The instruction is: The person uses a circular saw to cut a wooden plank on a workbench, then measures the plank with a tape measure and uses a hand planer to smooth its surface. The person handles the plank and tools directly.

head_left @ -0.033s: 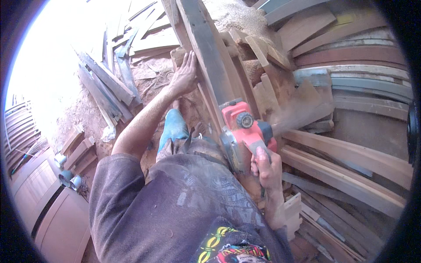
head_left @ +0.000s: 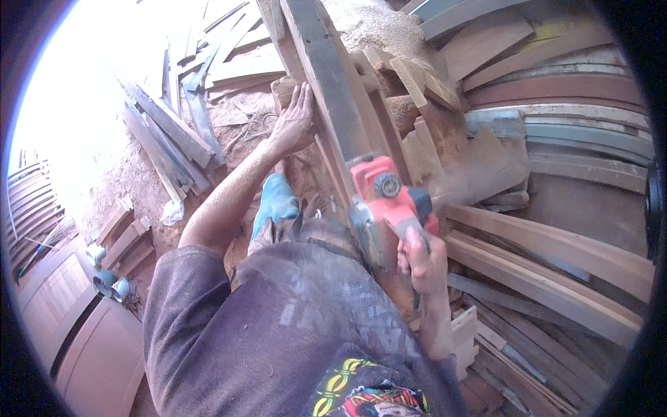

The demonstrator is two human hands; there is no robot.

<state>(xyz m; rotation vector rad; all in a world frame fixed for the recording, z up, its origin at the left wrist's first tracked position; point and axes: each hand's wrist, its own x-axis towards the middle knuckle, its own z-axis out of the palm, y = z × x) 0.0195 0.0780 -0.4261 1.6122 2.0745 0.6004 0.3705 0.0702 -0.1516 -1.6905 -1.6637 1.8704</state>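
A red electric planer (head_left: 382,201) with a dark round knob rests on a long wooden beam (head_left: 333,90). My right hand (head_left: 422,260) is wrapped round its rear handle. Hazy dust blows out from the planer's right side. Farther up, my left hand (head_left: 295,121) lies against the beam's left edge, fingers stretched out and holding nothing. The beam's upper face looks dark and grey, and its near end is hidden under the planer and my body.
Planks (head_left: 549,250) lie stacked to the right, and more boards (head_left: 556,90) fan out at the far right. Offcuts (head_left: 167,139) are piled on the dusty ground at left. Wooden panels (head_left: 101,347) and small metal cans (head_left: 104,281) stand at lower left.
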